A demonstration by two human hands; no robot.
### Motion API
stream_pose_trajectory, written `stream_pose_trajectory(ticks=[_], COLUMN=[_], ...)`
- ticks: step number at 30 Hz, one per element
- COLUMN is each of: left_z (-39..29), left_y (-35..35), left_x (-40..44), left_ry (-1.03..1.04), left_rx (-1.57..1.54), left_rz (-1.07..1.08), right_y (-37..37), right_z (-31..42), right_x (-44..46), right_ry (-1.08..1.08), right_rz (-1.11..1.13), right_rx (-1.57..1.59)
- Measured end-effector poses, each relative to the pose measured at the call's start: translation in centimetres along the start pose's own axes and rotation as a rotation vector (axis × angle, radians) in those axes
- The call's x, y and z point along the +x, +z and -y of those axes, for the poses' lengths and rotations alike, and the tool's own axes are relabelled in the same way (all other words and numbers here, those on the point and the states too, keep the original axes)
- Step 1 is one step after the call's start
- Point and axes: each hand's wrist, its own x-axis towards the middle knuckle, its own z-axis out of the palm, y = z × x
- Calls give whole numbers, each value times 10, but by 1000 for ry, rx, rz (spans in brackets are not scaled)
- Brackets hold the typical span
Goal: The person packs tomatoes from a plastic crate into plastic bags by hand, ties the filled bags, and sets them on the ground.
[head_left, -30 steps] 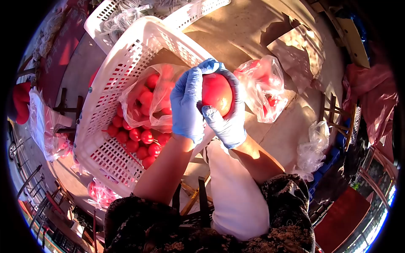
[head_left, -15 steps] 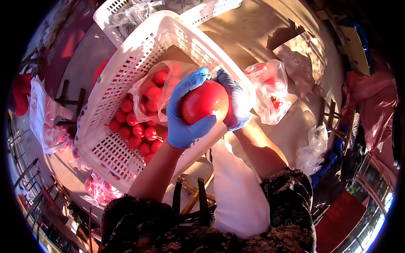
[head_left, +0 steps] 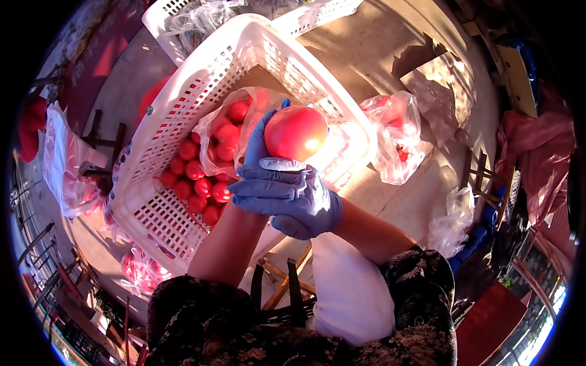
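Note:
My left hand [head_left: 256,140], in a blue glove, cradles a large shiny red ball [head_left: 295,133] from its left side, fingers pointing up. Wearing the same kind of glove, my right hand [head_left: 302,198] is closed just below the ball, its fingers curled across the base of the left hand. A pale translucent oval piece [head_left: 282,164] lies between the ball and the right fingers; whether they grip it I cannot tell. Behind the hands stands a white perforated plastic basket [head_left: 131,210] with several smaller-looking red balls [head_left: 195,171] and a clear plastic bag [head_left: 207,131] of red balls.
Right of the basket lies a clear bag [head_left: 394,137] with red contents. Another white basket [head_left: 314,15] with plastic bags stands beyond. A crumpled clear bag [head_left: 452,222] and a wooden stool [head_left: 491,183] are at right. A white cloth [head_left: 351,293] covers my lap.
My right hand has left the ball's right side and moved down and left, curling across the left hand's base. The left hand still supports the ball, which is higher and slightly left.

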Motion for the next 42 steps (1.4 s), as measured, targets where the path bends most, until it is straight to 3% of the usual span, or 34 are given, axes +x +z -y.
stream_pose_trajectory(ticks=[1, 3, 5, 7, 10, 11, 13, 15, 18, 19, 21, 22, 24, 27, 28, 29, 30, 31, 32, 33, 35, 36, 39, 41, 42], left_z=[-22, -33, -35, -32, -22, -12, -7, -18, -21, -22, -24, -32, -29, -52, -76, -94, -110, -121, -127, -135, -156, -165, -167, -175, -178], left_y=[-9, -7, 7, 14, 11, 17, 6, 18, 36, 41, -22, -19, -9, 22, 19, 31, 36, 33, 25, 15, -10, -19, -16, -10, -8], left_x=[2, 4, 2, -4, -21, -27, -33, -31, -37, -33, -33, -35, -53, -63, -57, -58, -52, -47, -42, -41, -44, -44, -37, -41, -43], left_ry=[-225, -307, -10, 190, 478, 440, 561, 360, -197, -243, -39, -1, 64, 107, 519, 736, 885, 899, 940, 975, 573, 367, 161, 51, 7], left_rx=[35, 191, 419, 736, 1461, 1320, 1562, 1584, 1030, 903, 1341, 1587, 1706, 1988, 2323, 2462, 2454, 2445, 2440, 2437, 2474, 2468, 1264, 1238, 1199], left_rz=[-40, -164, -344, -269, -24, -85, 123, 284, -86, -17, 303, 599, 385, 186, 294, 201, 153, 4, -81, -173, -259, -294, -389, -383, -386], right_y=[-6, -7, -16, -15, -3, 2, 9, 3, -15, -25, -34, -30, -24, -23, -20, -17, -11, 0, 17, 25, 50, 57, 68, 62, 67], right_z=[-4, -9, -17, -28, -25, -29, -34, -29, -10, -7, -10, -7, -2, -19, -32, -47, -66, -83, -93, -101, -115, -122, -126, -116, -132], right_x=[-6, -30, -41, -36, -15, -13, -15, -26, -32, -32, -29, -22, -4, 32, 44, 53, 57, 59, 62, 64, 69, 73, 73, 80, 75], right_ry=[26, 323, 812, 785, 566, 561, 619, 734, 802, 797, 612, 614, 598, 719, 781, 840, 864, 890, 960, 997, 1115, 1125, 1187, 1218, 1195], right_rz=[-67, -322, -500, -686, -595, -562, -514, -461, -289, -187, 70, 53, 37, -314, -344, -376, -286, -184, -349, -277, -285, -210, 64, 343, 629], right_rx=[197, 610, 670, 705, 754, 677, 687, 833, 773, 708, 731, 979, 1465, 1654, 1684, 1709, 1822, 1933, 2015, 1973, 1936, 1792, 1286, 847, 560])
